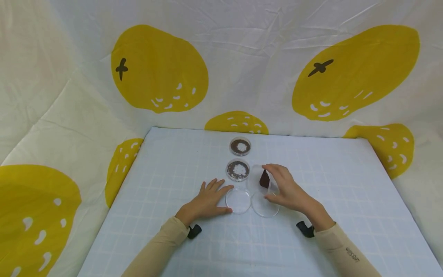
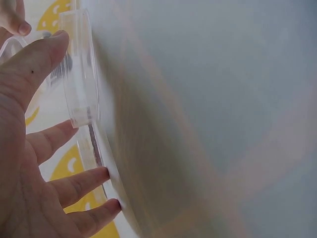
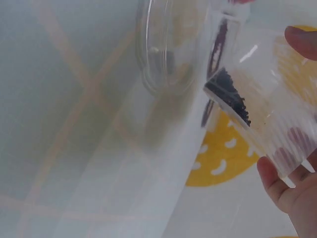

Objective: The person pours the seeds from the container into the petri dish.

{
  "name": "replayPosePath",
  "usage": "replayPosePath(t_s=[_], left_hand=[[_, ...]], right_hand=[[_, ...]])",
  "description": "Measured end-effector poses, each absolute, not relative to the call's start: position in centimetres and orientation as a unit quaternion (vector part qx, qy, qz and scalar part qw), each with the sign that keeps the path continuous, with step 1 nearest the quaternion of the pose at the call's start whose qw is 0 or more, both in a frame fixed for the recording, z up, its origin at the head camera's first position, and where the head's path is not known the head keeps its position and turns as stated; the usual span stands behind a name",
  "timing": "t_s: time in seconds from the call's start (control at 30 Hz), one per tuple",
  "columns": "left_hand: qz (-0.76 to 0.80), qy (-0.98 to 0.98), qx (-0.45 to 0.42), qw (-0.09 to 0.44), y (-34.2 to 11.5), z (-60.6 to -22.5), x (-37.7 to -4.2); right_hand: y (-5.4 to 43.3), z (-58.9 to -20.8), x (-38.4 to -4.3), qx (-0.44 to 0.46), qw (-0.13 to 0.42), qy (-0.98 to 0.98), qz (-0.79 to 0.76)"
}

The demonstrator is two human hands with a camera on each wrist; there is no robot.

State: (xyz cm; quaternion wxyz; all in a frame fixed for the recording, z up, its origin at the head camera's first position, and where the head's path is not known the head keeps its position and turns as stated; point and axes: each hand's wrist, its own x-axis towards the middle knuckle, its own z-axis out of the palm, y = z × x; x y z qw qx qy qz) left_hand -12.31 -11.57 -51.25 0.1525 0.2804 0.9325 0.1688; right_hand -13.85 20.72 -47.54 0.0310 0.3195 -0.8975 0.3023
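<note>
My right hand (image 1: 288, 188) grips a clear plastic cup (image 3: 270, 99) between thumb and fingers. The cup is tilted, and dark granules (image 3: 229, 96) lie heaped in it. Below my left hand's spread fingers the cloth shows; this hand (image 1: 207, 201) touches the left rim of a clear petri dish (image 1: 238, 212) with straight thumb and forefinger. Beside that dish, under the cup, lies a second clear round dish or lid (image 1: 265, 215). In the head view, two petri dishes stand farther back, a nearer one (image 1: 237, 169) and a farther one (image 1: 240, 146), each with dark grains and white powder in the middle.
A pale checked cloth covers the table (image 1: 173, 161). White curtain (image 1: 249, 77) with large yellow fruit prints hangs behind the table and at its sides. A black wrist camera (image 1: 194, 231) sits at the left cuff, another (image 1: 305, 229) at the right.
</note>
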Motion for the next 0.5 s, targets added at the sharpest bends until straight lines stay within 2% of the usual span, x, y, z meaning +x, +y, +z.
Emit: replayPosePath(t_s=[0.5], left_hand=[[0.160,0.934,0.286,0.144,-11.7,-51.6,-12.5]], right_hand=[[19.3,-46.8,-13.5,0.383,0.061,-0.895,0.219]])
